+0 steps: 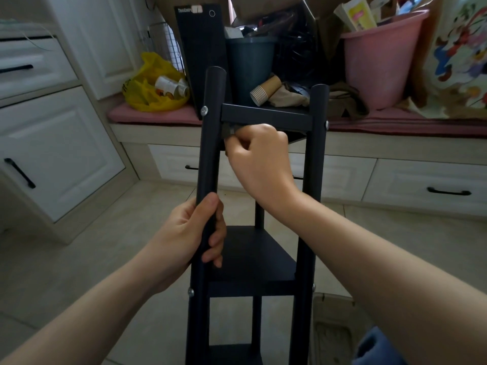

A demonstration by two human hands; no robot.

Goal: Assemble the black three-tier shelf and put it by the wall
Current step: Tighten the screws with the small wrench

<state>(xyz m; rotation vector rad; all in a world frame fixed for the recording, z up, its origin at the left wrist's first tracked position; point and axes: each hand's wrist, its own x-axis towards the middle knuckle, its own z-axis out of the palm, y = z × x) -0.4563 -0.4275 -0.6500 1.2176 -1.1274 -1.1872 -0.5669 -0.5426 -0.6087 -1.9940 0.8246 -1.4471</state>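
Black shelf (250,259) standing upright on floor (105,246), not yet sitting by wall; three tiers showing bolted between posts; left hand (195,233) gripping left post (210,154); right hand (258,156) pinching small fitting (228,131) under top tier (263,114), probably tightening; final fasteners and move to wall remaining.

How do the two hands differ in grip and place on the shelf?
The left hand wraps the left post, below the top tier; the right hand sits higher, pinching a small dark part right under that tier. Both work on the black shelf.
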